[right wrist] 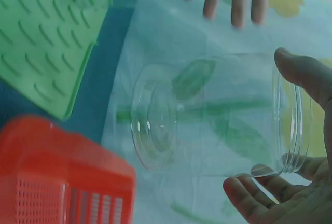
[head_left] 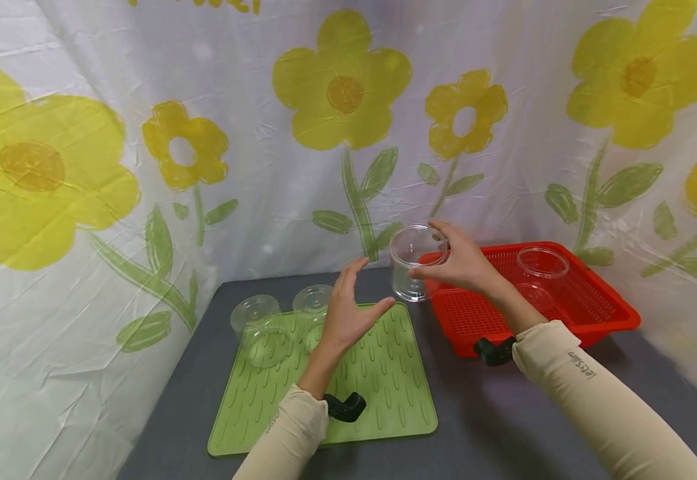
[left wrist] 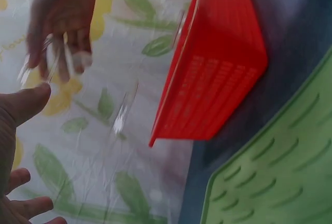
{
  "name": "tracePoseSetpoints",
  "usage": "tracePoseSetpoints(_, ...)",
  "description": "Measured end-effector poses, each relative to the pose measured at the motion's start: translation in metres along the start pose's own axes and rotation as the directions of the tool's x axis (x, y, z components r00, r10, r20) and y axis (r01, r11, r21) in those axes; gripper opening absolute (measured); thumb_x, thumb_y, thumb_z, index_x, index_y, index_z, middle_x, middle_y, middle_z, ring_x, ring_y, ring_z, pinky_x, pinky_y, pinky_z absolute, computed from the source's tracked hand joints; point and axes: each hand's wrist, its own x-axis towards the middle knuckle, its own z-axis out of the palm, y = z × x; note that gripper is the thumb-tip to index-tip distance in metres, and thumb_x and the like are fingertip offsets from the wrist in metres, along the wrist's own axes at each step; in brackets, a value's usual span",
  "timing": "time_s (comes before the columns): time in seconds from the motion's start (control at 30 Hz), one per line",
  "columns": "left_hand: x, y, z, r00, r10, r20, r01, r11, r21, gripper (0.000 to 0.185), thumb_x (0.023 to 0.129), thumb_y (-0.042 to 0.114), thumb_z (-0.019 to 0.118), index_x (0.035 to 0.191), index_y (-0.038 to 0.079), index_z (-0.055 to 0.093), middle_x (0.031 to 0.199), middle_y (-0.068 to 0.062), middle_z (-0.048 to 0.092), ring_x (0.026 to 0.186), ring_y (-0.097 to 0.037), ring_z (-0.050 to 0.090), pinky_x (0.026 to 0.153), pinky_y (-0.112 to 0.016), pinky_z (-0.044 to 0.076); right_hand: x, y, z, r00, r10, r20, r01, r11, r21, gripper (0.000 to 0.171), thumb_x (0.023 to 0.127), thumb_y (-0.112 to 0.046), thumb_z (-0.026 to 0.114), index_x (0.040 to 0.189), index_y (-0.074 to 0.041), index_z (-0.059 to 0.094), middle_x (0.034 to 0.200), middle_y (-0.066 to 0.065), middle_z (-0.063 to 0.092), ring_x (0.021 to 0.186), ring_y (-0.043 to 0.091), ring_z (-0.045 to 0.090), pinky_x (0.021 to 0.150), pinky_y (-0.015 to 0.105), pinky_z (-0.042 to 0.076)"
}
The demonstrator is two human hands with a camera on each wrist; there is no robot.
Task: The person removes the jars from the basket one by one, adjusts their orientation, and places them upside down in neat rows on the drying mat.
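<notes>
"Where is the clear screw-neck jar (head_left: 405, 263)?"

"It is up in the air, in the right hand (head_left: 459, 263). It hangs between the red basket (head_left: 606, 327) and the green mat (head_left: 384, 407), by the mat's far corner."

"How does the right hand hold it?"

"By the top. The thumb is on one side of the ridged rim, and the fingers bend round the other side. So that hand is only as wide as the jar."

"Which way does the jar point?"

"Its long way goes up and down. The ridges are at the top, and the bottom faces down to the table (head_left: 468, 413)."

"And the left hand (head_left: 347, 317)?"

"It has nothing in it. The thumb and fingers are spread wide, and the space between them faces the jar."

"Does it touch?"

"No. The jar is just to the right of those fingers. The right hand is nearer, as it has the jar. I think that little gap matters most."

"Any more jars?"

"Yes. A left jar (head_left: 256, 320) and a right jar (head_left: 312, 303) stand on the mat, and a third jar (head_left: 543, 275) is in the basket."
</notes>
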Motion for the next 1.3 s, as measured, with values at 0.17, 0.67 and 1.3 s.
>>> tracePoseSetpoints(0.17, 0.005, 0.008, 0.013, 1.0, -0.018, 0.025, 0.019, 0.998, -0.058, 0.099, 0.079, 0.041, 0.089, 0.159, 0.027, 0.032, 0.163, -0.001, 0.039, 0.15, -0.03, 0.039, 0.115, -0.059, 0.04, -0.002, -0.01, 0.014, 0.999, -0.038, 0.037, 0.037, 0.999, 0.008, 0.104, 0.075, -0.033, 0.091, 0.159, -0.01, 0.034, 0.149, 0.019, 0.049, 0.127, 0.038, 0.054, 0.098, 0.054, 0.053)
tracePoseSetpoints(0.67, 0.004, 0.013, 0.02, 0.993, -0.015, -0.116, -0.009, 0.98, -0.2, 0.105, 0.069, 0.029, 0.096, 0.155, 0.022, 0.036, 0.15, -0.004, 0.054, 0.136, -0.025, 0.055, 0.104, -0.047, 0.052, -0.011, -0.02, 0.029, 0.996, -0.063, 0.068, 0.058, 0.996, 0.074, 0.107, 0.076, -0.035, 0.09, 0.161, -0.012, 0.029, 0.159, 0.016, 0.038, 0.133, 0.036, 0.049, 0.105, 0.055, 0.049)
tracePoseSetpoints(1.3, -0.015, -0.004, 0.011, 0.993, -0.074, -0.096, 0.034, 0.931, -0.365, 0.099, 0.081, 0.023, 0.089, 0.158, 0.014, 0.028, 0.154, -0.014, 0.048, 0.138, -0.037, 0.053, 0.109, -0.055, 0.048, -0.031, 0.029, 0.048, 0.98, -0.167, 0.108, 0.138, 0.962, 0.237, 0.108, 0.081, -0.027, 0.088, 0.164, -0.026, 0.019, 0.167, 0.01, 0.03, 0.151, 0.039, 0.033, 0.117, 0.067, 0.031)
